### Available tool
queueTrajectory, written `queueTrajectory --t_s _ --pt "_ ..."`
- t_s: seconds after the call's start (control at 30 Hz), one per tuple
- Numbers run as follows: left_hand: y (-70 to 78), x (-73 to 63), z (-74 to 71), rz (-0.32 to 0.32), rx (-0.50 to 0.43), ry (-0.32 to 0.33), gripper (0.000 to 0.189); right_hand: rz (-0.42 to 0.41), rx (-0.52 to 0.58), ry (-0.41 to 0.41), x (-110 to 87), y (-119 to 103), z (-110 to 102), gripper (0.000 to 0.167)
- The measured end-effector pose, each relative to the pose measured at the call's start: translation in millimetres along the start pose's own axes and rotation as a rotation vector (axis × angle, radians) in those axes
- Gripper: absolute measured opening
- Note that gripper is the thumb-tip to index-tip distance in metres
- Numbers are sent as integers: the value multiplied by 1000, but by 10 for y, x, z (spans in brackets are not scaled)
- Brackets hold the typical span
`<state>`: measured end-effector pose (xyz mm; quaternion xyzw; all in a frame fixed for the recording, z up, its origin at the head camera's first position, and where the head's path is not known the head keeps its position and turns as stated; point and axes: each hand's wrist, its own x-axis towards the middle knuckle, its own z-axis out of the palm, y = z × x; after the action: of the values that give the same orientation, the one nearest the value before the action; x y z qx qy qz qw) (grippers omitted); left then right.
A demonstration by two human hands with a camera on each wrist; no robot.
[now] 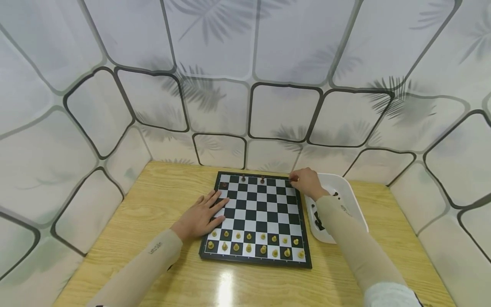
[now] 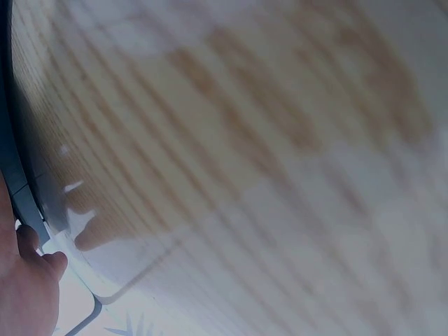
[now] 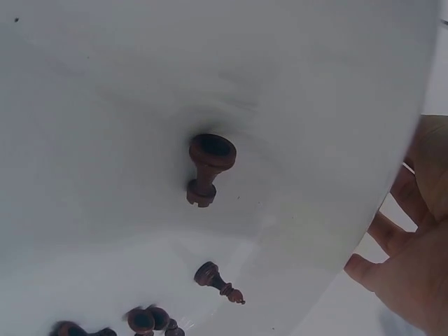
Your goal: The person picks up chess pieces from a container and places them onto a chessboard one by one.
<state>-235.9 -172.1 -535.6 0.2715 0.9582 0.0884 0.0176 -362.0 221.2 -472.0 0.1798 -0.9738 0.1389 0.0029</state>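
A black-and-white chessboard (image 1: 256, 261) lies on the table. My left hand (image 1: 199, 217) rests with spread fingers across its left edge; in the left wrist view part of that hand (image 2: 31, 287) shows beside the board's dark side. At the far right corner square my right hand (image 1: 307, 181) pinches a small dark chess piece, mostly hidden by the fingers. On the board's far side stand a few dark reddish pieces, among them one (image 1: 243, 178) and another (image 1: 262, 180). Yellow pieces (image 1: 248, 247) fill the two near rows.
Right of the board stands a white tray (image 1: 354, 202), partly under my right forearm. Inside it lie several dark pieces, including a rook (image 3: 210, 164) and a bishop-like piece (image 3: 218, 281). A patterned curtain (image 1: 284, 111) hangs behind the wooden table (image 1: 168, 183).
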Motion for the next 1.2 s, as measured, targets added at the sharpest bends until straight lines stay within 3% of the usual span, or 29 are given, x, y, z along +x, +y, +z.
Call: queueTrajectory --t_s 0.3,0.77,0.87,1.2 --pt "-4 7 3 5 5 7 68 -2 -80 2 -6 28 57 19" --pt "-7 8 10 10 0 2 68 39 -107 20 10 42 133 21" --pt "-3 7 6 10 2 -1 68 38 -82 19 6 39 104 23" --pt "14 -2 -20 7 2 -2 67 46 152 31 -33 157 -120 33"
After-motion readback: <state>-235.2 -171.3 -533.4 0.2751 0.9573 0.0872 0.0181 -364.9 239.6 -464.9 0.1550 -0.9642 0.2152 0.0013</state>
